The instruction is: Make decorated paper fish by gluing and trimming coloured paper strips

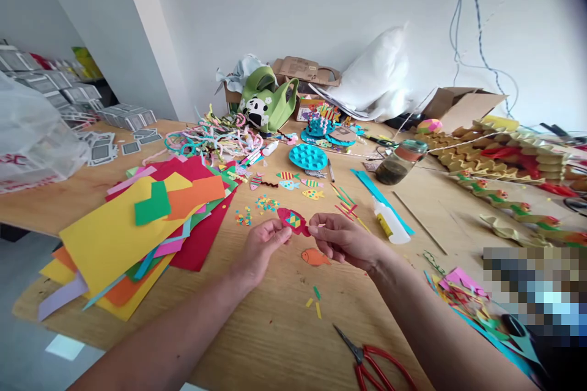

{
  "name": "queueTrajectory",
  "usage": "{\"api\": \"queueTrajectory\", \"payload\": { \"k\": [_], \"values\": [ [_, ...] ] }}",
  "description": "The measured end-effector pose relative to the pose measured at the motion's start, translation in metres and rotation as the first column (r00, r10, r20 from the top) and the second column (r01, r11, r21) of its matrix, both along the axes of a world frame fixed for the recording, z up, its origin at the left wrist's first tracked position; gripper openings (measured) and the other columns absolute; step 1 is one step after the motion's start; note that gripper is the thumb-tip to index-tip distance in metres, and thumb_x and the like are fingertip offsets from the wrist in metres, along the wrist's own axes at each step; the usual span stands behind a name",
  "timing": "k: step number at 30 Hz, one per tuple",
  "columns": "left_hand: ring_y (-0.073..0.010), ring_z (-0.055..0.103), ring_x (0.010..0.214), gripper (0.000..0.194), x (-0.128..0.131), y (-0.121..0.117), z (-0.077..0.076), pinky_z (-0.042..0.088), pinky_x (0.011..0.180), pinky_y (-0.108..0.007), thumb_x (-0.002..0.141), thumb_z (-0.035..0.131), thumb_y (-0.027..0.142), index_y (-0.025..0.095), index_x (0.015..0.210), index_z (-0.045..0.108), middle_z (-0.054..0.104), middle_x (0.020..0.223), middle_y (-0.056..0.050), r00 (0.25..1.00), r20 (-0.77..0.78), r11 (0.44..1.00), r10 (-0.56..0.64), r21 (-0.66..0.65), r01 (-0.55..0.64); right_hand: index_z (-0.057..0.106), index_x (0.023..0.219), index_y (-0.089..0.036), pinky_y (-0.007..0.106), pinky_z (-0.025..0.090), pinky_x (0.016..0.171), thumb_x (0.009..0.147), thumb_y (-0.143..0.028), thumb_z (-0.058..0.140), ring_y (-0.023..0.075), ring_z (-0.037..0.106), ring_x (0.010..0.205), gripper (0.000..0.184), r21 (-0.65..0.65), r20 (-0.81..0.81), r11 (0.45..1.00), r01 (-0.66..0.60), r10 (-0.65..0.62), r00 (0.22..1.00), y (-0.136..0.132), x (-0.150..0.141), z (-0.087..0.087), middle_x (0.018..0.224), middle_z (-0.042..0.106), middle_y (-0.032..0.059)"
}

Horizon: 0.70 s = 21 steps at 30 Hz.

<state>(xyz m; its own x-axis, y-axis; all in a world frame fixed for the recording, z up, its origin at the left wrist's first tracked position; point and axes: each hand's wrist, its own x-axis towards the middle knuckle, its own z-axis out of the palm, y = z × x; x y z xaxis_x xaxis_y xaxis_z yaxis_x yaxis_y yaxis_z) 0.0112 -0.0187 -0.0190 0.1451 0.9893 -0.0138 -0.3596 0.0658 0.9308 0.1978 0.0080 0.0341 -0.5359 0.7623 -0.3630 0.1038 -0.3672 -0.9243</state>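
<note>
Between both hands is a red paper fish (pixel 293 220) with green, yellow and blue diamond patches on its body. My left hand (pixel 263 248) pinches its left end between thumb and fingers. At the tail end, my right hand (pixel 342 237) grips it the same way. Just below the fingers an orange paper fish (pixel 315 256) lies flat on the wooden table (pixel 257 330). Beyond the hands are several decorated paper fish (pixel 313 194) and small heaps of paper dots (pixel 266 203). Short green and yellow strips (pixel 317 294) lie nearer me.
Red-handled scissors (pixel 367 360) lie at the front edge. A stack of coloured paper (pixel 114 238) spreads on the left. On the right are a glue bottle (pixel 389 220), a thin stick (pixel 419 223), a glass jar (pixel 400 163) and paper scraps (pixel 463 293). Pipe cleaners (pixel 215 137) pile up behind.
</note>
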Motion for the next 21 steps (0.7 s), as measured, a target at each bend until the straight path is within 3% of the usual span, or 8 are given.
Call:
{"api": "queueTrajectory", "payload": {
  "k": [5,11,17,21],
  "values": [
    [-0.0158,0.056,0.077,0.022,0.000,0.003,-0.006,0.046,0.071,-0.029,0.069,0.072,0.033,0.015,0.081,0.070,0.068,0.083,-0.005,0.998,0.022,0.998,0.056,-0.002,-0.056,0.049,0.077,-0.017,0.015,0.023,0.029,0.067,-0.049,0.073,0.0036,0.037,0.030,0.041,-0.017,0.042,0.999,-0.047,0.047,0.998,0.002,-0.008,-0.006,0.042,0.054,-0.0060],
    [-0.0139,0.056,0.063,0.016,-0.001,0.008,-0.006,0.046,0.062,-0.027,0.064,0.072,0.029,0.015,0.072,0.070,0.068,0.070,-0.003,0.984,-0.042,0.984,0.175,-0.024,-0.176,0.056,0.086,-0.015,0.015,0.028,0.032,0.070,-0.047,0.070,0.0036,0.039,0.031,0.038,0.056,0.121,0.994,-0.091,0.083,0.989,0.015,-0.017,-0.009,0.043,0.057,-0.0056],
    [-0.0144,0.056,0.063,0.016,-0.003,0.010,-0.003,0.047,0.058,-0.027,0.065,0.070,0.030,0.016,0.073,0.070,0.068,0.070,-0.003,0.976,-0.084,0.980,0.200,0.000,-0.201,0.058,0.076,-0.015,0.015,0.016,0.030,0.072,-0.036,0.065,0.0017,0.028,0.027,0.023,0.083,0.150,0.993,-0.085,0.072,0.986,0.023,-0.025,-0.009,0.036,0.050,-0.0076],
    [-0.0138,0.056,0.061,0.016,-0.004,0.012,-0.007,0.047,0.058,-0.026,0.065,0.071,0.031,0.016,0.072,0.070,0.067,0.069,-0.002,0.976,-0.082,0.978,0.203,-0.022,-0.205,0.059,0.076,-0.015,0.016,0.014,0.029,0.072,-0.033,0.063,0.0024,0.029,0.027,0.019,0.086,0.175,0.992,-0.092,0.075,0.982,0.025,-0.027,-0.012,0.034,0.049,-0.0082]
  ]
}}
